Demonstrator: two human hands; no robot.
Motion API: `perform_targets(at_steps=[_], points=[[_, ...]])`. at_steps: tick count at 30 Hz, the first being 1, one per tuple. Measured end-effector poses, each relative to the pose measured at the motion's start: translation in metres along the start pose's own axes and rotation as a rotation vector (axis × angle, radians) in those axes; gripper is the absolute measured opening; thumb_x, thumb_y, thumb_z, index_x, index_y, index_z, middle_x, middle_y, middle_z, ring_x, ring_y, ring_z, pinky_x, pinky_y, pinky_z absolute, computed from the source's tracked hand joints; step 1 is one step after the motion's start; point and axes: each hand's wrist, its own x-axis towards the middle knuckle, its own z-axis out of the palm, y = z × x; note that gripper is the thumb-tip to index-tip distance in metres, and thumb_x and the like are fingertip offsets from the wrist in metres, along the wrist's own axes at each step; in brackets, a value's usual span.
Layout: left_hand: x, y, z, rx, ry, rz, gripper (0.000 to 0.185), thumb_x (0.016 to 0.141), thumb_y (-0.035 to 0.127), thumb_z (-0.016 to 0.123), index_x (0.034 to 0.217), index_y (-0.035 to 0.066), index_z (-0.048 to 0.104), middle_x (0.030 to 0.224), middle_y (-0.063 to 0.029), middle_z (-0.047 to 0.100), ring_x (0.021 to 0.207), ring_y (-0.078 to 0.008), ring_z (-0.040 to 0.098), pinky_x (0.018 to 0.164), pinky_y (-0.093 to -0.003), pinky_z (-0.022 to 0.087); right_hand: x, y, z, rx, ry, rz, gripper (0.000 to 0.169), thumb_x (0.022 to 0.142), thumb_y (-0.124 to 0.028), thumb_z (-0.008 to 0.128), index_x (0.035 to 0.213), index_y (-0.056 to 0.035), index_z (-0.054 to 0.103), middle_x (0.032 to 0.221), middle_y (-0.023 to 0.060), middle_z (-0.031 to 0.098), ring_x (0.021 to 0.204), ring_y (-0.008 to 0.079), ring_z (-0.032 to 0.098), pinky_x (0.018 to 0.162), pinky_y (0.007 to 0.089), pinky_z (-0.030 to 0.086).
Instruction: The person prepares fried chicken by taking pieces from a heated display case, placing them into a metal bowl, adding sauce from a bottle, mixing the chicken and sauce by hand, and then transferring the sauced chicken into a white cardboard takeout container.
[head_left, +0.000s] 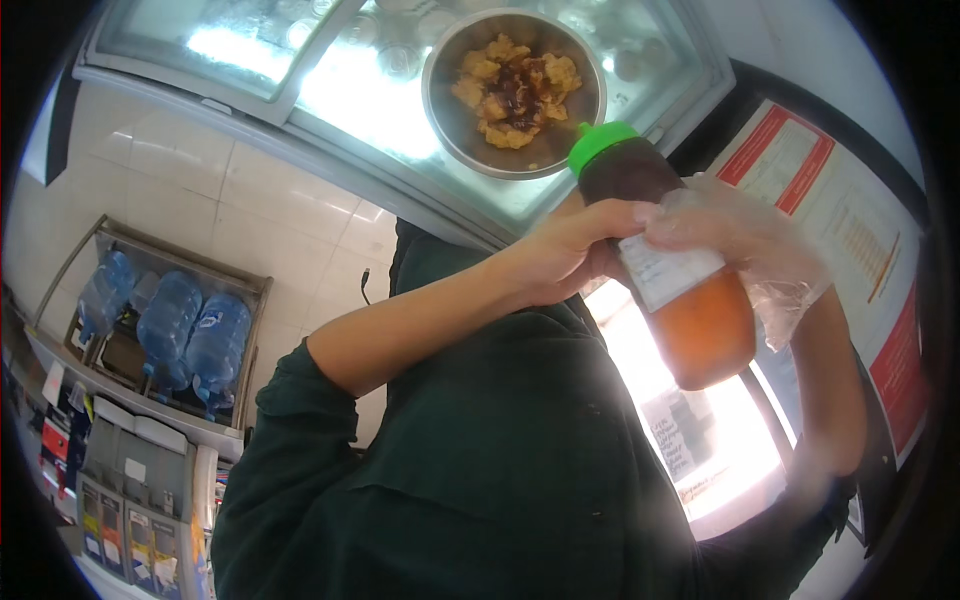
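A clear squeeze bottle (701, 322) with a green nozzle cap (604, 146) is held tilted, its cap end towards a steel bowl (439, 112). Dark brown sauce fills the cap end; the base end looks orange and see-through. My bare left hand (577, 247) grips the bottle's middle from the left. Around its other side is my right hand (720, 229), in a loose clear plastic glove. A white label (664, 274) with writing shows below my fingers. In the bowl lie golden, battered fried pieces (480, 71) with dark sauce (521, 94) over their middle. The nozzle tip overlaps the bowl's near-right rim in view.
The bowl stands on the glass top of a chest freezer (360, 90) with sliding lids. Several blue water jugs (169, 319) lie in a metal-framed rack at the left. A red-and-white printed sheet (780, 157) lies at the right. A grey machine (135, 480) stands lower left.
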Motion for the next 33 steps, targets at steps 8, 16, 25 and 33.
perform_targets(at_steps=[8,16,25,33], points=[[0.004,-0.006,0.007,-0.01,0.03,0.058,0.048,0.088,0.008,0.07,0.131,0.003,0.049,0.116,-0.0103,0.062,0.105,-0.0239,0.067,0.087,-0.0433,0.061,0.001,0.018,-0.007,0.096,0.059,0.13,0.048,0.087,-0.041,0.076,0.115,-0.0026,0.07,0.103,0.0105,0.056,0.098,0.0204,0.059,0.085,0.0313,0.047],[-0.019,-0.007,0.005,0.109,0.104,0.056,0.055,0.089,0.017,0.072,0.135,0.006,0.046,0.119,-0.0089,0.059,0.108,-0.0201,0.063,0.077,-0.0368,0.062,0.004,0.028,-0.001,0.116,-0.185,-0.038,0.074,0.08,-0.055,0.078,0.119,0.0063,0.061,0.108,0.0138,0.061,0.101,0.0243,0.06,0.09,0.0293,0.049],[-0.017,-0.02,-0.036,0.922,0.11,0.076,0.098,0.076,0.022,0.089,0.151,0.007,0.028,0.12,-0.0116,0.057,0.097,-0.0216,0.065,0.07,-0.0315,0.059,0.031,0.112,0.032,0.037,-0.076,-0.17,0.078,0.071,-0.041,0.083,0.129,0.0038,0.057,0.11,0.0148,0.068,0.096,0.0282,0.067,0.098,0.0362,0.05],[-0.065,-0.014,-0.052,1.68,0.65,0.405,0.077,0.081,0.026,0.084,0.141,0.004,0.041,0.098,-0.0065,0.052,0.086,-0.0176,0.055,0.076,-0.0313,0.05,0.051,0.178,0.064,0.325,0.563,-0.563,0.069,0.069,-0.025,0.088,0.127,-0.0024,0.058,0.11,0.0099,0.068,0.095,0.0188,0.065,0.088,0.0344,0.051]])
